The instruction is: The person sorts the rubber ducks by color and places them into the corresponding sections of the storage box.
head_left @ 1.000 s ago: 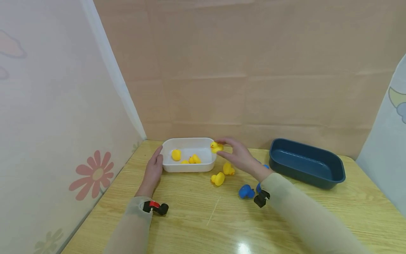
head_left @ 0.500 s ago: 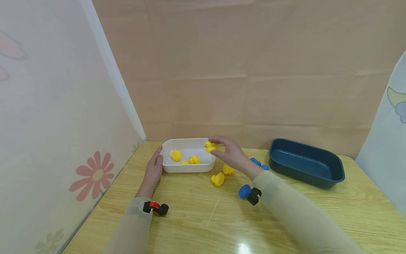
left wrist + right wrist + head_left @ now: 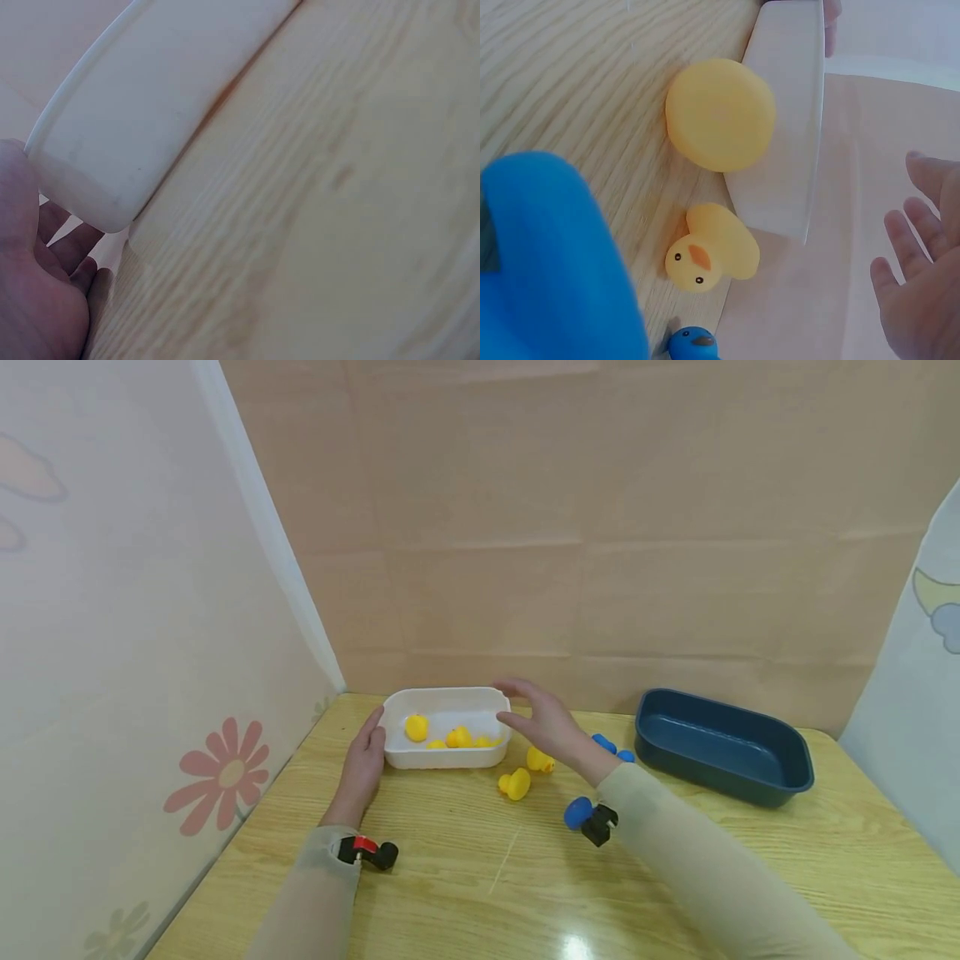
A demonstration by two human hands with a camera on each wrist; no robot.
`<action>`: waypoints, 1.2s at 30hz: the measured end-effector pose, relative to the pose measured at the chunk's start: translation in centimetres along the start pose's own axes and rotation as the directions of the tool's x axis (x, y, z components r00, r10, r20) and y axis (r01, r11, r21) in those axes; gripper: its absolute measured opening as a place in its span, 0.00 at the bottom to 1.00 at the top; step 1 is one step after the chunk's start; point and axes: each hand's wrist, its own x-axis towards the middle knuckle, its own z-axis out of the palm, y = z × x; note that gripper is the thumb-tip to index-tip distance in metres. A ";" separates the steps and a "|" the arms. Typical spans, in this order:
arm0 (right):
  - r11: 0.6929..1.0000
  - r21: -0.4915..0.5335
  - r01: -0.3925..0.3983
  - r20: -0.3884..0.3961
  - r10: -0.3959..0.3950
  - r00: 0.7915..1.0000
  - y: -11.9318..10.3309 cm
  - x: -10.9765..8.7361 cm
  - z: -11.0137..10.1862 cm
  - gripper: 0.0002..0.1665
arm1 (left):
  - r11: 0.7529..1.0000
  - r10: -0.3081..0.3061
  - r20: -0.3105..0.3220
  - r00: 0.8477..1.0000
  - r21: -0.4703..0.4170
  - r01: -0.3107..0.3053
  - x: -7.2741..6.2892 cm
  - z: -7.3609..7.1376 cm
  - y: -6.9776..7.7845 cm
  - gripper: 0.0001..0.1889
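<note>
A white plastic container point(image 3: 446, 760) holds several yellow rubber ducks point(image 3: 459, 737). Against its left end rests my left hand point(image 3: 363, 767), fingers along the outer wall; the left wrist view shows the thumb side at the rim of the container point(image 3: 112, 142). My right hand point(image 3: 551, 724) hovers at the container's right end, thumb and fingers spread apart, holding nothing. Outside the right front corner lie two more yellow ducks, one with its flat base point(image 3: 720, 115) towards the right wrist camera, the other with its face point(image 3: 694, 262) showing.
Blue rubber ducks lie right of the yellow ones, one point(image 3: 577, 813) partly behind the right wrist camera and others point(image 3: 603, 742) further back. A dark blue container point(image 3: 712, 781) stands at the back right. Brown paper point(image 3: 480, 568) covers the wall behind the table.
My right hand moved left over the white container with a yellow duck, then let it go; that duck now lies inside at the right. My left hand stayed put.
</note>
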 end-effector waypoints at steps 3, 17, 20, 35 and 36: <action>1.000 0.007 -0.002 -0.004 0.002 1.000 0.2 -0.2 -0.2 0.34 | 1.000 0.003 0.002 1.000 0.008 -0.003 0.0 0.0 0.0 0.32; 0.997 -0.050 -0.053 -0.058 0.050 0.997 1.4 -2.6 -1.8 0.35 | 1.000 -0.004 0.007 1.000 0.012 0.004 0.1 0.0 -0.1 0.32; 0.995 -0.056 -0.080 -0.050 0.078 0.996 1.4 -3.0 -2.2 0.35 | 1.000 -0.002 0.006 1.000 0.017 0.002 0.1 0.0 -0.2 0.32; 0.984 -0.100 -0.148 0.049 0.153 0.987 2.6 -4.8 -2.9 0.39 | 1.000 -0.016 0.007 1.000 0.016 0.016 0.3 -0.1 -0.5 0.32; 0.982 -0.099 -0.159 0.057 0.165 0.985 2.6 -4.9 -3.0 0.39 | 1.000 -0.017 0.007 1.000 0.014 0.017 0.3 -0.1 -0.5 0.32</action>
